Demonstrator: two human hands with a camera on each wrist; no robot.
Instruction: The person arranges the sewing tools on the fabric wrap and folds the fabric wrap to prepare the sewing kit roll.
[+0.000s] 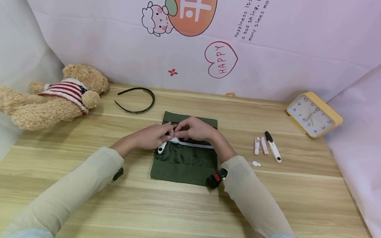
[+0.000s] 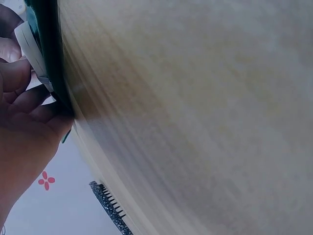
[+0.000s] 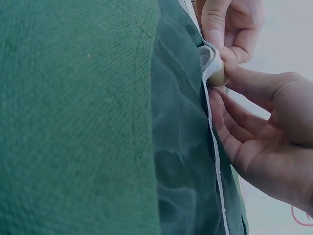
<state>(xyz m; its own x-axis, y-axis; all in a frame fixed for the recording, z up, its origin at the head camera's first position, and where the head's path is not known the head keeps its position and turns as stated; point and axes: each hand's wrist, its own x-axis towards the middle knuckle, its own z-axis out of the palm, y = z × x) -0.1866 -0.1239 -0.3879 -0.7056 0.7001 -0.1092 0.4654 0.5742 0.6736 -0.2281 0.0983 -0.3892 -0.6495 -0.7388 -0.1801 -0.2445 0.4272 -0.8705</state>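
A dark green fabric roll-up case [image 1: 183,172] lies unfolded on the table with a white elastic strap [image 1: 196,145] across it. In the right wrist view, a small pale cylinder [image 3: 218,77] sits in a loop of the strap. My right hand [image 1: 198,129] pinches this cylinder between thumb and fingers. On its left side my left hand [image 1: 153,135] pinches the strap beside the cylinder, thumb uppermost. Under the left hand, a white-handled tool [image 1: 162,148] lies at the strap's left end; its far part is hidden by the fingers.
To the right lie two small pink-patterned clippers [image 1: 260,145], a white tool with a black cap [image 1: 273,147] and small white discs [image 1: 256,163]. A yellow clock [image 1: 314,114] stands behind them. At the back left are a black headband [image 1: 152,101] and a teddy bear [image 1: 52,100].
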